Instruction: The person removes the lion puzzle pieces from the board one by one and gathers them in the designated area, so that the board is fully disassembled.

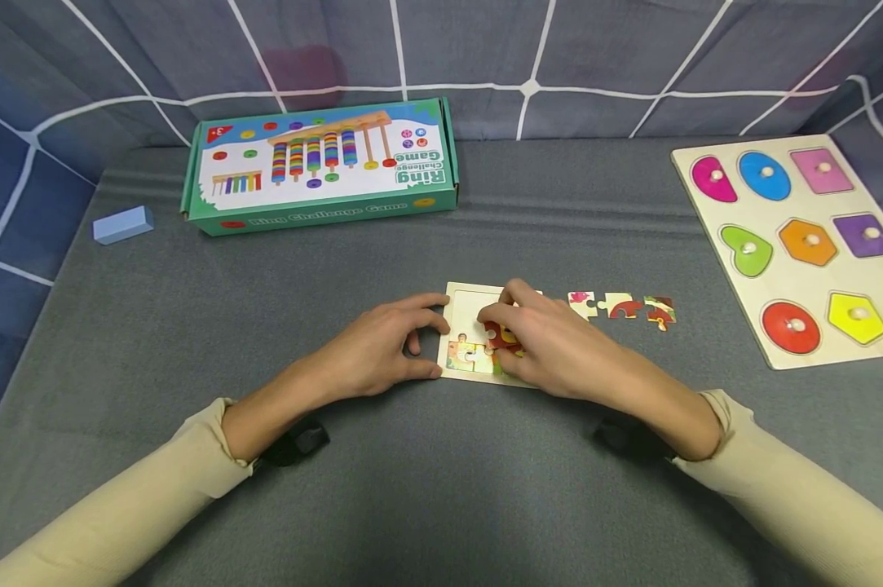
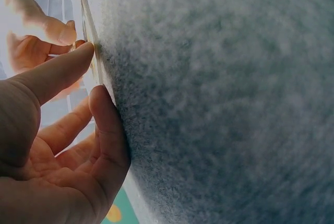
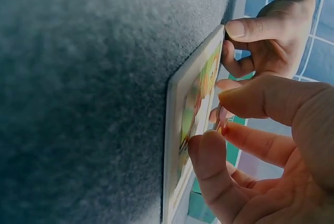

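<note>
Jigsaw tray, gripped at its edge by the left hand, looks partly filled, the right hand pinches one piece, and three loose pieces wait outside.

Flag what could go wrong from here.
The right hand pinches a puzzle piece over the tray; it might slip or go in crooked. Pressing it down could nudge the pieces already laid. The left hand touches just the tray's left edge, so the tray may slide.
</note>
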`<action>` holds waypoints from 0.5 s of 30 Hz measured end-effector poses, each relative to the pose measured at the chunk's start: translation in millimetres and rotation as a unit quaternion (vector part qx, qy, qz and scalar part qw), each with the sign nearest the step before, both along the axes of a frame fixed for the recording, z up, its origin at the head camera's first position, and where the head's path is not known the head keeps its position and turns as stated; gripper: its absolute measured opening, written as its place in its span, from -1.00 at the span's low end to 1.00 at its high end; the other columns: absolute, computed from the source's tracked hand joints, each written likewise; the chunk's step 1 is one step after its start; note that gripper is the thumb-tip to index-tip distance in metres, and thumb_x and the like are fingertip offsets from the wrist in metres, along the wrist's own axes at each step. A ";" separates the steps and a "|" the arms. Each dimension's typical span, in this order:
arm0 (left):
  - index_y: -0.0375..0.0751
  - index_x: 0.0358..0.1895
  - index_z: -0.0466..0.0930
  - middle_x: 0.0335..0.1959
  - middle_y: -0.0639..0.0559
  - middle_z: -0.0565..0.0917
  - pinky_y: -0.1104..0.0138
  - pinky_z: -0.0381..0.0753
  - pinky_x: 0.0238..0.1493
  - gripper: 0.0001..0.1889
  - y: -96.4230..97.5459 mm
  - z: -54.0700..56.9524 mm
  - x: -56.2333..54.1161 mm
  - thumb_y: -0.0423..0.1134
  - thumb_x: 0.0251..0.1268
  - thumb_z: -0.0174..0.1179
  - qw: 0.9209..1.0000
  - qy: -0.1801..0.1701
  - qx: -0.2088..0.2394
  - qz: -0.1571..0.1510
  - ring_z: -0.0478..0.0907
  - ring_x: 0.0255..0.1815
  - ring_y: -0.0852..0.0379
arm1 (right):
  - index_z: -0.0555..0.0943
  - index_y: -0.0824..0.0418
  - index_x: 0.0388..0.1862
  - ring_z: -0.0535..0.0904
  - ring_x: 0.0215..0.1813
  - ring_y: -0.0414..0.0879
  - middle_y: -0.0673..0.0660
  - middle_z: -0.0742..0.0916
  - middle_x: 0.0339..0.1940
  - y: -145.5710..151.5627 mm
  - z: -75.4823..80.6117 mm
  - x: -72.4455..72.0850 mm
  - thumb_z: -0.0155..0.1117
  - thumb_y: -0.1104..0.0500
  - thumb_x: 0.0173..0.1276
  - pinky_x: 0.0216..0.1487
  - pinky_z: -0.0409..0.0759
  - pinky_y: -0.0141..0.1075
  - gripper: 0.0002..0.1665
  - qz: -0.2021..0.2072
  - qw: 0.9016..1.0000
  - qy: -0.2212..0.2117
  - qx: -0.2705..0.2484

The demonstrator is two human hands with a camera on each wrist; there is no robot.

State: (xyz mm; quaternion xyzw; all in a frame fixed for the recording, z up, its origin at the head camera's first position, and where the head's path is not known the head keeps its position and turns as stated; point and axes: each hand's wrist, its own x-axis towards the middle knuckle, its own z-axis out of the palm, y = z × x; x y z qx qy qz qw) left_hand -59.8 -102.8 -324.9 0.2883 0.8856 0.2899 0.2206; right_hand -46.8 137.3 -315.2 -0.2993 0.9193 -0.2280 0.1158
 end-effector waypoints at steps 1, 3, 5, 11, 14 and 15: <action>-0.17 0.06 0.62 0.44 -0.06 0.34 0.26 0.46 -0.22 -0.58 0.3 0.1 0.0 -0.21 0.13 0.48 1.000 -0.001 -0.001 0.001 0.48 -0.33 0.24 | 0.65 0.21 0.02 0.43 -0.41 -0.08 0.09 0.51 -0.17 1.2 0.0 0.8 0.36 0.31 0.19 -0.36 0.40 -0.23 -0.63 -0.001 1.000 0.000 0.000; -0.17 0.06 0.62 0.44 -0.06 0.34 0.26 0.46 -0.22 -0.58 0.4 0.0 0.1 -0.21 0.13 0.47 1.000 -0.001 -0.001 0.000 0.48 -0.33 0.24 | 0.65 0.22 0.03 0.44 -0.39 -0.08 0.10 0.51 -0.14 3.7 -0.2 2.4 0.36 0.31 0.19 -0.35 0.41 -0.24 -0.62 -0.005 1.000 -0.001 -0.004; -0.17 0.06 0.62 0.44 -0.07 0.34 0.26 0.46 -0.22 -0.58 0.5 0.2 0.2 -0.21 0.14 0.47 1.000 -0.001 -0.001 0.000 0.48 -0.33 0.25 | 0.64 0.21 0.04 0.45 -0.37 -0.09 0.10 0.52 -0.12 6.5 -0.1 3.8 0.36 0.32 0.20 -0.34 0.42 -0.25 -0.61 -0.010 1.000 0.002 -0.007; -0.19 0.07 0.62 0.44 -0.08 0.34 0.24 0.46 -0.20 -0.58 0.1 0.3 0.6 -0.22 0.13 0.47 1.000 0.003 0.002 -0.003 0.48 -0.33 0.25 | 0.63 0.18 0.08 0.45 -0.34 -0.16 0.06 0.58 -0.13 16.3 0.6 7.3 0.33 0.33 0.24 -0.33 0.45 -0.26 -0.60 -0.007 1.000 0.009 -0.022; -0.18 0.08 0.62 0.44 -0.08 0.34 0.24 0.46 -0.20 -0.56 0.4 0.6 1.1 -0.22 0.12 0.48 1.000 0.005 0.001 -0.006 0.48 -0.32 0.25 | 0.63 0.20 0.09 0.45 -0.34 -0.17 0.06 0.60 -0.13 21.3 -0.2 9.0 0.32 0.34 0.24 -0.33 0.45 -0.25 -0.59 0.003 1.000 0.018 -0.025; -0.18 0.08 0.62 0.44 -0.08 0.34 0.24 0.46 -0.19 -0.56 0.5 0.6 1.2 -0.22 0.12 0.48 1.000 0.005 0.001 -0.007 0.48 -0.32 0.25 | 0.63 0.21 0.09 0.46 -0.34 -0.16 0.06 0.60 -0.13 23.0 -0.6 9.6 0.32 0.34 0.24 -0.33 0.45 -0.25 -0.59 0.005 0.999 0.020 -0.027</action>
